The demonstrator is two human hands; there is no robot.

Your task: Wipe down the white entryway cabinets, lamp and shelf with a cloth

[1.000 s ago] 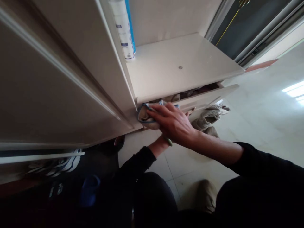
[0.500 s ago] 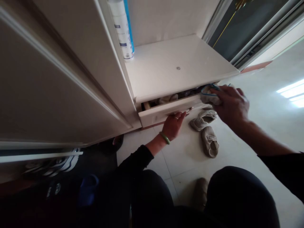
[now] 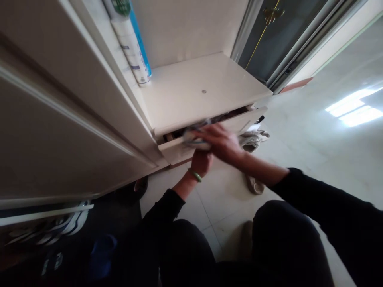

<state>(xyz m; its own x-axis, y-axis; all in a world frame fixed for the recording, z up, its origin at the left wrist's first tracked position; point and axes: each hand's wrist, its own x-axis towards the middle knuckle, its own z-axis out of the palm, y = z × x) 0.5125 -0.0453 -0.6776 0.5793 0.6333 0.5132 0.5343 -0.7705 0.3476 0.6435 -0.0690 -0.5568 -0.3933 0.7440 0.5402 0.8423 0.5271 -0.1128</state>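
A shallow white drawer front [image 3: 236, 123] stands slightly pulled out beneath a cream cabinet shelf [image 3: 203, 95]. My right hand [image 3: 223, 143] is shut on a crumpled cloth with a blue edge [image 3: 194, 139], pressing it against the left part of the drawer front. The cloth is blurred. My left hand [image 3: 201, 163], with a green bangle at its wrist, is close under the drawer front. Its fingers are hidden behind the drawer and my right hand. Folded fabric inside the drawer is mostly hidden.
A white spray can with a blue stripe [image 3: 131, 50] stands on the shelf beside an open cabinet door [image 3: 60, 119]. Beige shoes [image 3: 253, 139] lie on the tiled floor [image 3: 314, 159] right of the drawer. Dark footwear and a blue slipper [image 3: 101, 255] lie lower left.
My right hand has moved left with the cloth, from the drawer front's right end to its left part. My left hand has moved slightly lower under the drawer, and the view has shifted.
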